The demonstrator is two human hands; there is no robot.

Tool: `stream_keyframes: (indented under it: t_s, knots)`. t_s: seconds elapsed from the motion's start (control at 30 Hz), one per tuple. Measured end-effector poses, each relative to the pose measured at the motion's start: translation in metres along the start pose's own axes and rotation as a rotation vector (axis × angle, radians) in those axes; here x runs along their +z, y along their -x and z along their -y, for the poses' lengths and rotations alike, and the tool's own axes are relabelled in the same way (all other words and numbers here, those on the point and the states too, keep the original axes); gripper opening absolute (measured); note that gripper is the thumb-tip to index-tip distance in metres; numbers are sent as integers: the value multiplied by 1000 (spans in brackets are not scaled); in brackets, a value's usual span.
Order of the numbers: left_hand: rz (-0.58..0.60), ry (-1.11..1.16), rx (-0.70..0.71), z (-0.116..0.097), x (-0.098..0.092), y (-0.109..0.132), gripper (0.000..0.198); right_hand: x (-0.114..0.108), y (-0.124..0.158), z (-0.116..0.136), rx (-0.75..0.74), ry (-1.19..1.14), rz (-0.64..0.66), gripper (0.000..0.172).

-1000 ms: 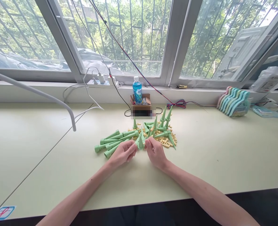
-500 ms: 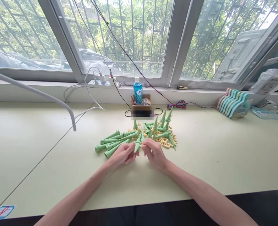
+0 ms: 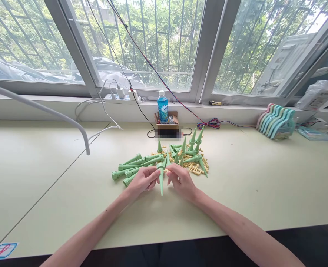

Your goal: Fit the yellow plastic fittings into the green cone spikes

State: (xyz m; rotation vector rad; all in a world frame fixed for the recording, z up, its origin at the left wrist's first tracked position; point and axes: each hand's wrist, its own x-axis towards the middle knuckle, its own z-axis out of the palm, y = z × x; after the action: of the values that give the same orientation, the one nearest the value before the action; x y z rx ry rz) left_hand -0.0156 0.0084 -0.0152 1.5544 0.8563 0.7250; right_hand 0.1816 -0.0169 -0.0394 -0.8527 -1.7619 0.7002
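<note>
My left hand (image 3: 145, 178) is closed on a green plastic watering spike (image 3: 161, 181), its tapered tip pointing down toward me and its ribbed collar on top. Close on the right, my right hand (image 3: 182, 181) pinches a small yellow valve (image 3: 165, 171) against the spike's side, just below the collar; whether it sits in a hole there I cannot tell. Behind both hands lies a heap of yellow valves (image 3: 196, 170). Several green spikes (image 3: 192, 140) stand or lean among them. To the left, long green spikes (image 3: 130, 167) lie in a loose pile.
A small cardboard box (image 3: 175, 118) with a blue bottle (image 3: 162, 107) stands beyond the heap. Coiled red-blue wire (image 3: 212, 123) and a row of pastel hangers (image 3: 276, 120) lie farther right. A white tube (image 3: 69, 113) reaches over the table's left side.
The spike in my left hand has swung so that its tip points more steeply down and toward me. My right hand stays at its side with the yellow valve.
</note>
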Motion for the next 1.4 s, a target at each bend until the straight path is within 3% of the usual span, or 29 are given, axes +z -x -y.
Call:
stream_keyframes:
  t_s: [0.23, 0.4, 0.73, 1.0, 1.13, 1.27, 1.4]
  knots:
    - [-46, -60, 61, -7, 6, 1, 41, -1, 1, -2, 51, 25, -11, 32]
    - [-74, -105, 140, -3, 9, 2, 31, 0, 3, -4, 109, 13, 17, 43]
    - [-73, -236, 247, 5, 9, 1, 26, 0, 2, -1, 112, 21, -8, 46]
    - [-85, -36, 155, -5, 13, 4, 37, 2, 2, 2, 47, 115, -119, 46]
    - [-60, 74, 81, -6, 10, 2, 32, 2, 3, 4, 45, 92, -168, 46]
    - [41, 118, 14, -2, 7, 0, 63, 2, 3, 3, 7, 96, -180, 42]
    - [118, 189, -46, 2, 7, 0, 69, 2, 4, 3, -36, 103, -91, 37]
